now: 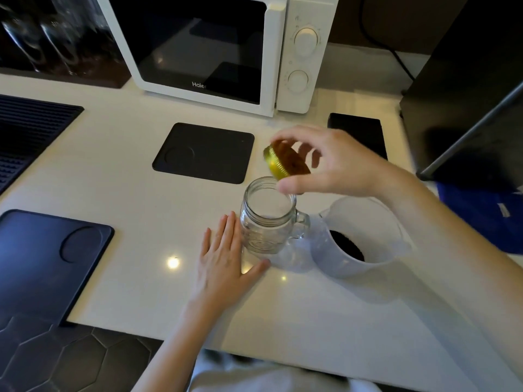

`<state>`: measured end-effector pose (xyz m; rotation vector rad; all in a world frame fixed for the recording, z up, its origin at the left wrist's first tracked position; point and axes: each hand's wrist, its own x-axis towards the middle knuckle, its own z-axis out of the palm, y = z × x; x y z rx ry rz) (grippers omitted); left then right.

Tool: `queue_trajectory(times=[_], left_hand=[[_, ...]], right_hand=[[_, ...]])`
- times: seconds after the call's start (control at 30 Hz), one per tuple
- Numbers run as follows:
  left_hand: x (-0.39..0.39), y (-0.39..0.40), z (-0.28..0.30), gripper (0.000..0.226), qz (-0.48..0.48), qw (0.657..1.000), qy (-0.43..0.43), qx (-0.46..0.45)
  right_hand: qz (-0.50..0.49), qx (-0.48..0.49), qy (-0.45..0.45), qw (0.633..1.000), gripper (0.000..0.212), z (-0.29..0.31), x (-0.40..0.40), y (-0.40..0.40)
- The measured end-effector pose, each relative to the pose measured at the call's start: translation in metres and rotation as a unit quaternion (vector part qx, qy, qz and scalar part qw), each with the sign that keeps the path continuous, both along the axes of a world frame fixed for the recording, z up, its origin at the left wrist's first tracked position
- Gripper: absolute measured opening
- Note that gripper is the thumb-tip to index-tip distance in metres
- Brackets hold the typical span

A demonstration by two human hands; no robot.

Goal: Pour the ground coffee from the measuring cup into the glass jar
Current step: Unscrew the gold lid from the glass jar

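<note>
Item 1, jar [268, 219]: clear glass, handled, upright on the white counter [135, 176], mouth uncovered. I see nothing inside it. Its handle points toward the cup.

Item 2, cup [359, 239]: translucent plastic, standing just right of the jar, apart from the handle as far as I can judge. A dark patch of coffee [346, 246] lies at its bottom.

Item 3, lid [285, 162]: gold rim, brown underside, tilted, held in the air just above and behind the jar's mouth.

Item 4, right hand [336, 162]: pinching the lid by its edge, thumb on the near side and fingers curled over the far side. The forearm crosses above the cup's far rim.

Item 5, left hand [226, 256]: flat and relaxed on the counter, fingers extended, gripping nothing. The fingers lie along the jar's left side (touching or merely beside it, I cannot tell); the thumb reaches below the jar's base.

Item 6, surroundings: a white microwave [226, 49] at the back; a black square mat [205, 152] before it; a second dark mat [48, 258] at the counter's near left edge; a ribbed mat [25, 134] at far left.
</note>
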<state>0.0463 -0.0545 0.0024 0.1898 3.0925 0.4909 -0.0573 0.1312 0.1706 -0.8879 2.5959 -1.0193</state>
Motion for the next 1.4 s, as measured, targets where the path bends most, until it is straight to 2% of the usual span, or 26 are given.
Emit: queue_trajectory(times=[0.17,0.3,0.4,0.53,0.67,0.77,0.9,0.97,1.07,1.13,1.23,1.3,1.4], left_hand=[[0.000,0.000,0.000,0.086,0.006,1.000,0.002,0.010],[0.000,0.001,0.002,0.085,0.011,1.000,-0.002,0.023],[-0.001,0.001,0.003,0.083,0.013,0.999,-0.004,0.029],[0.000,0.002,0.004,0.083,0.014,0.999,-0.006,0.033],[0.000,0.003,0.003,0.085,0.017,0.999,-0.010,0.032],[-0.001,0.002,0.003,0.086,0.017,1.000,-0.007,0.024],[0.000,0.002,0.003,0.086,0.015,1.000,-0.005,0.026],[0.000,0.002,0.003,0.085,0.016,0.999,-0.002,0.028],[0.000,0.002,0.003,0.085,0.014,1.000,-0.002,0.025],[0.000,0.002,0.004,0.086,0.012,1.000,-0.001,0.022],[-0.001,0.001,0.004,0.087,0.009,1.000,0.001,0.028],[-0.001,0.001,0.003,0.087,0.008,0.999,0.004,0.034],[0.000,0.001,0.003,0.083,0.014,0.998,0.014,0.053]], right_hand=[[-0.053,-0.094,-0.169,0.980,0.066,-0.020,-0.032,0.037],[-0.068,-0.054,-0.218,0.972,0.064,-0.062,-0.049,0.051],[-0.070,-0.059,-0.249,0.964,0.065,-0.089,-0.051,0.052],[-0.063,-0.049,-0.239,0.968,0.071,-0.110,-0.048,0.053],[-0.058,0.008,-0.198,0.978,0.082,-0.117,-0.045,0.052],[-0.026,0.080,-0.114,0.990,0.079,-0.117,-0.048,0.050],[-0.005,0.106,-0.094,0.990,0.075,-0.115,-0.051,0.050],[-0.002,0.107,-0.108,0.988,0.077,-0.111,-0.052,0.049],[-0.015,0.086,-0.187,0.978,0.082,-0.100,-0.052,0.051],[-0.018,0.097,-0.176,0.979,0.070,-0.090,-0.052,0.053],[-0.023,0.066,-0.136,0.988,0.031,-0.070,-0.054,0.051],[-0.030,0.034,-0.124,0.991,0.012,-0.056,-0.052,0.045],[-0.013,0.002,-0.136,0.991,0.016,-0.039,-0.043,0.027]])
